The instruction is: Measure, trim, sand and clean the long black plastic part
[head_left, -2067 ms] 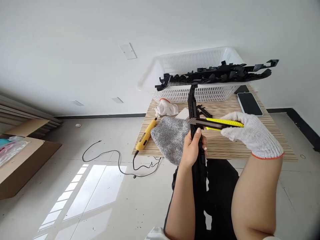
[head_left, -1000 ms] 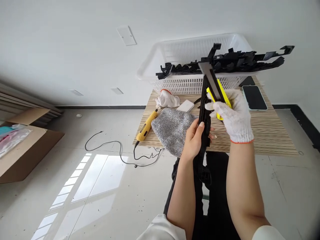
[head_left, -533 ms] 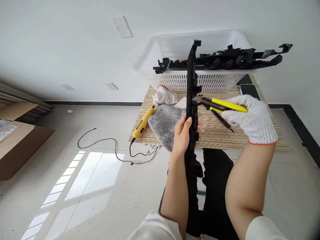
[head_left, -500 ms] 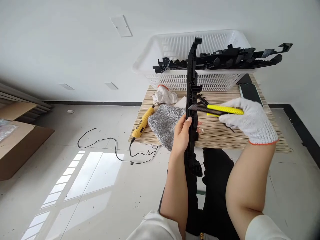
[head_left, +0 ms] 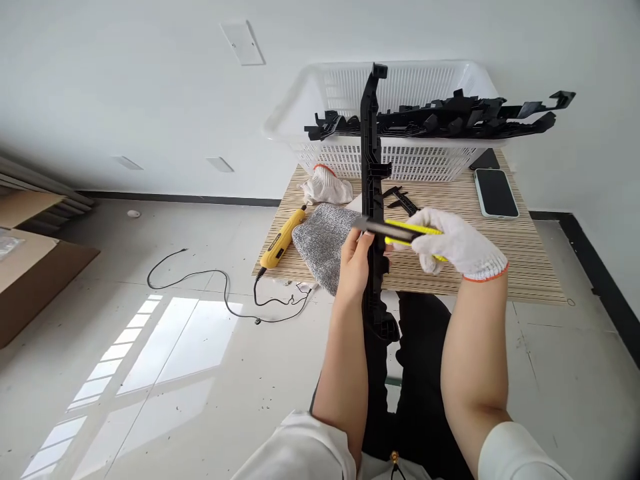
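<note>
While the bare left hand [head_left: 356, 261] grips the black plastic strip [head_left: 373, 193] upright at mid-length, the gloved right hand [head_left: 453, 243] clasps a yellow utility knife [head_left: 400, 231], blade laid across the strip just above the thumb. Advice: stroke away from the bare fingers, light pressure, strip held steady. Item: long, narrow, ribbed black moulding with clips, held above the table [head_left: 505, 267] edge, before the white basket [head_left: 310, 110].

White walls [head_left: 125, 87] meet a glossy pale floor [head_left: 150, 373] along a dark skirting; sunlight patches [head_left: 165, 340] suggest a window, probably off-view. A striped wooden table [head_left: 500, 260] stands centre.
</note>
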### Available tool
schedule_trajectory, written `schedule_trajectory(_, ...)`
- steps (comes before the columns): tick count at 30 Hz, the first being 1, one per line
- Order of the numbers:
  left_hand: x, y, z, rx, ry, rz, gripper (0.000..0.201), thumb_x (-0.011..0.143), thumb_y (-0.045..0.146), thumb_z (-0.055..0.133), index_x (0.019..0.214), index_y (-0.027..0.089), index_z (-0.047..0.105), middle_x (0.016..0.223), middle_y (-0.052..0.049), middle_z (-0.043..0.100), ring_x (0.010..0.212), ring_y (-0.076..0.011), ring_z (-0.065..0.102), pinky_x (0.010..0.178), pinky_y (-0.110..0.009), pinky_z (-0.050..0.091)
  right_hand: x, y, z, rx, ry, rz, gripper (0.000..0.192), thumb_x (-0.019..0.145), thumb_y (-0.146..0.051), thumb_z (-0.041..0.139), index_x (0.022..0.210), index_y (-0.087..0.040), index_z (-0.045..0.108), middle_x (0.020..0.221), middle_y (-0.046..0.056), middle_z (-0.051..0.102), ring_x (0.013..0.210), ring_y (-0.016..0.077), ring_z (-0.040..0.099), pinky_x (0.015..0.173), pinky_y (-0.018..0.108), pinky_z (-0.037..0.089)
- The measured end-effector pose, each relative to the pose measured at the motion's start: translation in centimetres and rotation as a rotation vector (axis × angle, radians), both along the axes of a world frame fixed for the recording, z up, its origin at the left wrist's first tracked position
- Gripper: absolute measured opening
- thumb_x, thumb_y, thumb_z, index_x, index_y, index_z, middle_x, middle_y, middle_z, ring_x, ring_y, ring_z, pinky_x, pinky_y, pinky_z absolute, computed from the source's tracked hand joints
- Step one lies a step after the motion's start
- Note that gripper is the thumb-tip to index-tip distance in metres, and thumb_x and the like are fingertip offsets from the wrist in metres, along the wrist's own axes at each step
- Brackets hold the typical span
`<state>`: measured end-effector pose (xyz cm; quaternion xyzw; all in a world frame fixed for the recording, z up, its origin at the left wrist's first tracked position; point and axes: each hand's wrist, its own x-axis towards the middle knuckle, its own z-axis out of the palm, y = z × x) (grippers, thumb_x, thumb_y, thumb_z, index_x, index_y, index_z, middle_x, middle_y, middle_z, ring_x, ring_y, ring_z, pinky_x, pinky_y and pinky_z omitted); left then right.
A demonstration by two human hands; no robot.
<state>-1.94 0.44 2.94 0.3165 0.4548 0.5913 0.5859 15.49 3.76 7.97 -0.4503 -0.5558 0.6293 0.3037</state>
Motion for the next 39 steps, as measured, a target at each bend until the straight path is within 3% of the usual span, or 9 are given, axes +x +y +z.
schedule_trajectory(3,0.3,0.3,-0.6,-0.032,-0.017,0.053,0.03,0.085,0.05,0.068,0.096,0.022,0.067,0.074,-0.001,0.065,0.061,-0.0165,0.066,0.043,-0.021,0.045,-0.9,0.2,-0.1,0.015,-0.089,0.026,0.023,0.078,-0.031,0.072,0.095,-0.022,0.059,0.055,-0.003,0.062,0.044,0.0134,0.057,0.041,0.024,0.045)
schedule_trajectory(7,0.4,0.7,-1.4,0.025,-0.078,0.052,0.031,0.087,0.048,0.067,0.107,0.024,0.069,0.099,-0.004,0.07,0.082,-0.0203,0.072,0.055,-0.024,0.056,-1.9,0.5,-0.4,0.091,-0.037,-0.063,0.028,0.081,-0.039,0.072,0.1,-0.023,0.059,0.064,-0.001,0.066,0.048,0.0133,0.061,0.04,0.022,0.046)
schedule_trajectory(11,-0.2,0.6,-1.4,0.065,-0.084,0.004,0.03,0.087,0.043,0.068,0.112,0.025,0.07,0.107,-0.004,0.07,0.087,-0.0203,0.072,0.063,-0.026,0.059,-2.7,0.7,-0.7,0.104,0.018,-0.046,0.031,0.081,-0.041,0.073,0.101,-0.023,0.058,0.058,-0.003,0.062,0.046,0.0137,0.059,0.041,0.023,0.047)
schedule_trajectory(16,-0.4,0.4,-1.0,0.074,-0.046,-0.025,0.036,0.086,0.041,0.068,0.118,0.025,0.071,0.115,-0.006,0.071,0.095,-0.0216,0.07,0.062,-0.025,0.06,-3.9,1.3,-1.3,0.157,0.106,-0.217,0.033,0.081,-0.042,0.071,0.104,-0.025,0.055,0.075,-0.001,0.066,0.048,0.0116,0.06,0.042,0.024,0.047)
schedule_trajectory(19,-0.3,0.4,-0.7,0.077,-0.018,-0.026,0.035,0.085,0.043,0.068,0.113,0.023,0.072,0.112,-0.007,0.072,0.092,-0.0207,0.071,0.055,-0.022,0.057,-3.9,1.4,-1.3,0.225,0.123,-0.283,0.032,0.082,-0.043,0.069,0.106,-0.026,0.055,0.086,-0.001,0.067,0.051,0.0101,0.06,0.045,0.025,0.048)
schedule_trajectory(23,-0.6,0.5,-0.5,0.083,-0.016,-0.027,0.028,0.088,0.043,0.066,0.106,0.023,0.073,0.108,-0.006,0.072,0.082,-0.0184,0.072,0.046,-0.02,0.047,-2.1,0.8,-0.9,0.238,-0.021,-0.21,0.033,0.075,-0.037,0.077,0.101,-0.026,0.061,0.077,-0.002,0.065,0.052,0.0108,0.057,0.046,0.026,0.047)
schedule_trajectory(28,-0.7,0.7,-0.5,0.087,-0.047,0.014,0.024,0.089,0.041,0.063,0.101,0.022,0.073,0.11,-0.007,0.072,0.073,-0.0149,0.069,0.044,-0.019,0.043,-0.4,0.6,-0.5,0.362,-0.046,-0.407,0.027,0.077,-0.03,0.076,0.1,-0.025,0.064,0.075,-0.002,0.065,0.054,0.0104,0.055,0.046,0.025,0.046)
schedule_trajectory(31,-0.4,0.7,-0.5,0.067,-0.052,0.036,0.025,0.088,0.041,0.063,0.101,0.022,0.072,0.11,-0.007,0.072,0.068,-0.0129,0.066,0.045,-0.02,0.042,-0.2,0.5,-0.4,0.327,-0.054,-0.325,0.028,0.074,-0.026,0.078,0.099,-0.025,0.066,0.076,-0.001,0.066,0.054,0.0109,0.055,0.046,0.026,0.045)
schedule_trajectory(39,-1.2,0.8,-0.5,0.092,-0.068,-0.005,0.036,0.079,0.025,0.048,0.107,0.021,0.07,0.108,-0.006,0.072,0.07,-0.0152,0.066,0.045,-0.021,0.042,0.1,0.4,-0.3,0.3,-0.035,-0.375,0.029,0.075,-0.024,0.078,0.102,-0.024,0.068,0.072,-0.001,0.065,0.054,0.0105,0.053,0.046,0.025,0.043)
